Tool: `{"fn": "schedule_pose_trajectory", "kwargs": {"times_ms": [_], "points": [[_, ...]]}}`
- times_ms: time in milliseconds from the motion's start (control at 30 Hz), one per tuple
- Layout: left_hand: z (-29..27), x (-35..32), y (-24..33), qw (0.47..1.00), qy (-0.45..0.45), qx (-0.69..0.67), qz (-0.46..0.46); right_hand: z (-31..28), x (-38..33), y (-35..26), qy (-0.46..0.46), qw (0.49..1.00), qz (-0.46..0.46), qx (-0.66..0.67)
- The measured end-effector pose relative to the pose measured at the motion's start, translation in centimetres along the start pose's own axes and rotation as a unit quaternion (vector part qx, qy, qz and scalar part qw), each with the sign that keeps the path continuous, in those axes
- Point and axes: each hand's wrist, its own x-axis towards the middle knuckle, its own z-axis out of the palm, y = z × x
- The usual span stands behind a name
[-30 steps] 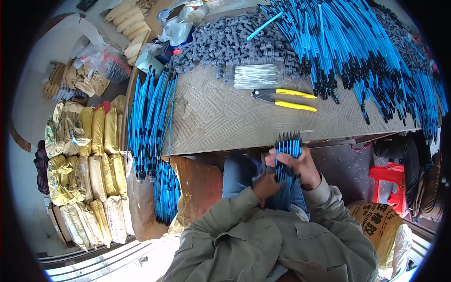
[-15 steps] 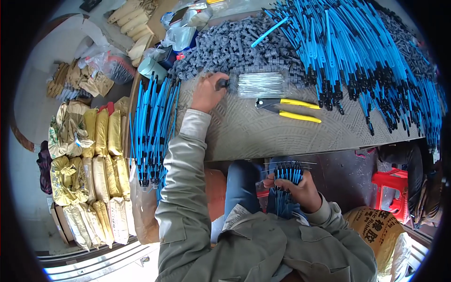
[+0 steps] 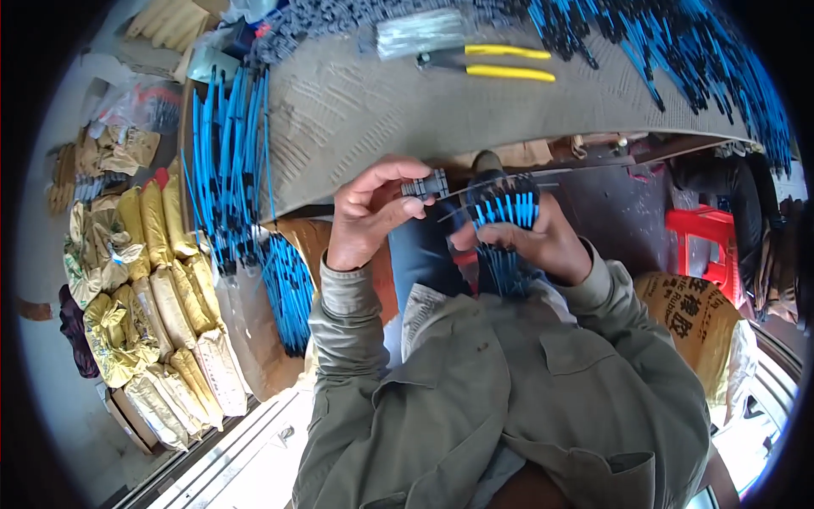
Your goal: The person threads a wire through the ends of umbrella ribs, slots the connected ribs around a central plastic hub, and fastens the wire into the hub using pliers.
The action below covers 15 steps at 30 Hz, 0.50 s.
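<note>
Between the thumb and fingers of my left hand (image 3: pixel 363 214) is a ribbed grey plastic fitting (image 3: pixel 426 184), held just left of the bundle. My right hand (image 3: pixel 551 242) is wrapped round a bundle of thin blue tubes (image 3: pixel 506 210) with dark upper ends, above my lap. Thin metal wires (image 3: pixel 543 185) lie across the bundle's top and stick out on both sides. The tubes' lower ends run down towards my lap. Both hands are on my side of the table edge, and the fitting is close to the wires' left ends.
On the table (image 3: pixel 339 110) are yellow-handled pliers (image 3: pixel 509 61), a packet of metal wires (image 3: pixel 420 34) and grey fittings (image 3: pixel 326 19). Blue tubes are piled at the right (image 3: pixel 678 51) and at the left edge (image 3: pixel 227 153). A red stool (image 3: pixel 704 242) stands at right, yellow bags (image 3: pixel 127 331) at left.
My left hand has come back from the fittings pile to the bundle, carrying a grey fitting. The view has tipped down, so the table sits higher. My right hand keeps hold of the bundle.
</note>
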Motion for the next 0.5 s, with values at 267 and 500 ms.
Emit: {"fn": "schedule_pose_trajectory", "kwargs": {"times_ms": [267, 500], "points": [[2.9, -1.7, -2.5, 0.980, 0.007, -0.190, 0.062, 1.0, -0.7, 1.5, -0.035, 0.996, -0.079, -0.025], [3.6, -1.6, -1.7, 0.976, 0.011, -0.217, 0.003, 1.5, -0.9, 1.1, -0.016, 0.998, -0.065, -0.008]]}}
